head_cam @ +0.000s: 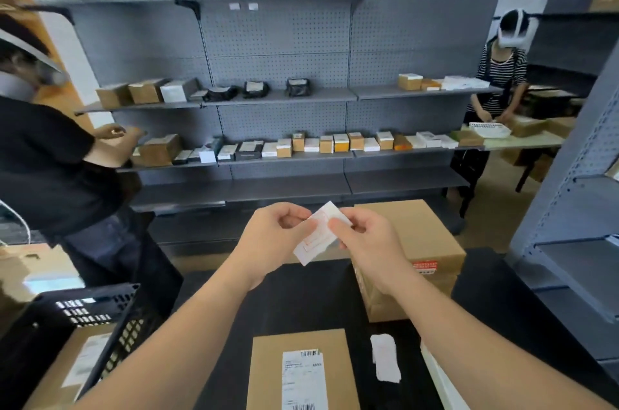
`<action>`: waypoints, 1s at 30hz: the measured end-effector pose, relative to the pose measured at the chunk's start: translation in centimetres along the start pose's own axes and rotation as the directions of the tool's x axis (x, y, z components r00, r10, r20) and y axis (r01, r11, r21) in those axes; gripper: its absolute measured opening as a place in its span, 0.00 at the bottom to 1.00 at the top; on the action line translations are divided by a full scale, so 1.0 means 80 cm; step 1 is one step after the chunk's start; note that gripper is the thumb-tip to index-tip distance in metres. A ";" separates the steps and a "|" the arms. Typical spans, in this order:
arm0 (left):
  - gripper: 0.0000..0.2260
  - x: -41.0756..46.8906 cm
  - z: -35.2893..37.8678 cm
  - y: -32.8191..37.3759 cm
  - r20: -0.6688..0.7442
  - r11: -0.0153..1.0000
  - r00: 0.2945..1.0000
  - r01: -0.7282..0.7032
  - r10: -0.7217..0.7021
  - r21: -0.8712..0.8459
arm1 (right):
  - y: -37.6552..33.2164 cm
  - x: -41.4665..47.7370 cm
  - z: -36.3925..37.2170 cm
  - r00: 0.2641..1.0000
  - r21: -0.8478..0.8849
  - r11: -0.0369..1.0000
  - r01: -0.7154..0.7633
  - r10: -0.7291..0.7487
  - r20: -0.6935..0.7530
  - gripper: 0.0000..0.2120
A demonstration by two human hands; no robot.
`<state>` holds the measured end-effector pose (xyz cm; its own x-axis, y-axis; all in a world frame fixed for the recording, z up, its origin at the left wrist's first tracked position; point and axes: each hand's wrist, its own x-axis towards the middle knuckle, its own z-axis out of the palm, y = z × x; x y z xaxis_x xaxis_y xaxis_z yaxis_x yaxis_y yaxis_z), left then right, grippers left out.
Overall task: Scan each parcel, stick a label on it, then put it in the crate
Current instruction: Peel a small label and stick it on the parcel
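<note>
Head view: a white label (316,237) is pinched between the left hand (274,235) and the right hand (365,242), above the bench (301,302). It is likely being peeled. It should be pulled apart slowly, then pressed flat on the parcel (301,372) at the front edge, near the crate (110,305).

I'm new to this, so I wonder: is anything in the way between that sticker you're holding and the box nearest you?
Nothing visible. The left hand and right hand pinch the label in the air; the parcel lies uncovered. A white scrap lies beside it, apart.
</note>
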<state>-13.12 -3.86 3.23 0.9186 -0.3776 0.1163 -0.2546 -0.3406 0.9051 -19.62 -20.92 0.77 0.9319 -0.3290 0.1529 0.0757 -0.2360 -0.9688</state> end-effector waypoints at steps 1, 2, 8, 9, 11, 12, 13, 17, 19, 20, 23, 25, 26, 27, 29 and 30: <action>0.02 -0.001 -0.002 0.003 0.000 1.000 1.000 -0.014 0.014 0.009 | -0.003 0.000 0.002 1.000 -0.018 1.000 0.008 -0.008 0.022 0.09; 0.02 -0.002 -0.003 0.006 -0.003 1.000 1.000 -0.019 0.019 0.005 | -0.006 -0.001 0.004 0.999 -0.031 0.999 0.012 -0.011 0.038 0.08; 0.05 -0.008 -0.002 0.007 -0.070 0.980 0.996 0.038 -0.052 -0.197 | -0.012 -0.004 0.009 0.999 0.105 0.994 -0.040 0.037 0.028 0.10; 0.05 -0.009 -0.001 0.006 -0.081 0.974 0.995 0.043 -0.062 -0.223 | -0.010 -0.005 0.010 0.998 0.118 0.992 -0.051 0.047 0.037 0.10; 0.04 -0.010 0.002 0.005 -0.104 0.964 0.992 0.048 -0.077 -0.261 | -0.007 -0.009 0.013 0.996 0.114 0.991 -0.070 0.064 0.059 0.08; 0.04 -0.010 0.003 0.005 -0.111 0.959 0.990 0.051 -0.085 -0.279 | -0.007 -0.011 0.015 0.995 0.111 0.991 -0.080 0.073 0.065 0.08; 0.04 -0.010 0.005 0.005 -0.113 0.954 0.989 0.055 -0.092 -0.295 | -0.006 -0.012 0.017 0.995 0.110 0.990 -0.087 0.080 0.064 0.07; 0.05 -0.013 0.008 0.008 -0.099 0.944 0.989 0.070 -0.107 -0.323 | -0.012 -0.011 0.017 0.997 0.093 0.992 -0.080 0.078 0.025 0.05; 0.05 -0.014 0.008 0.009 -0.097 0.945 0.990 0.066 -0.102 -0.320 | -0.015 -0.009 0.014 0.998 0.059 0.996 -0.066 0.066 0.009 0.05; 0.05 -0.014 0.006 0.009 -0.091 0.944 0.992 0.058 -0.092 -0.326 | -0.016 -0.009 0.013 0.998 0.045 0.997 -0.060 0.060 0.008 0.05; 0.06 -0.013 0.002 0.016 -0.052 0.942 0.997 0.034 -0.055 -0.335 | -0.019 -0.009 0.012 0.998 -0.007 0.999 -0.045 0.045 0.052 0.04; 0.05 -0.011 -0.001 0.023 -0.053 0.949 0.998 0.023 -0.042 -0.316 | -0.022 -0.010 0.012 0.994 -0.048 0.998 -0.035 0.040 0.106 0.04; 0.05 -0.010 -0.003 0.026 -0.065 0.954 0.997 0.018 -0.039 -0.299 | -0.023 -0.010 0.011 0.991 -0.064 0.998 -0.025 0.033 0.130 0.05; 0.05 -0.009 -0.004 0.029 -0.075 0.961 0.997 0.013 -0.035 -0.277 | -0.026 -0.010 0.009 0.990 -0.080 0.997 -0.007 0.018 0.138 0.05; 0.05 -0.009 -0.008 0.035 -0.076 0.974 0.997 0.000 -0.018 -0.227 | -0.035 -0.006 0.000 0.995 -0.101 0.994 0.033 -0.023 0.093 0.05; 0.05 -0.010 -0.009 0.038 -0.068 0.977 0.998 -0.007 -0.008 -0.211 | -0.041 -0.003 -0.006 0.997 -0.099 0.994 0.055 -0.049 0.058 0.05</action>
<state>-14.38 -3.96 6.16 0.9391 -0.3151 0.1368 -0.1912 -0.1487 0.9702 -20.26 -20.53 4.00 0.9460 -0.2636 0.1889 0.0911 -0.3430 -0.9349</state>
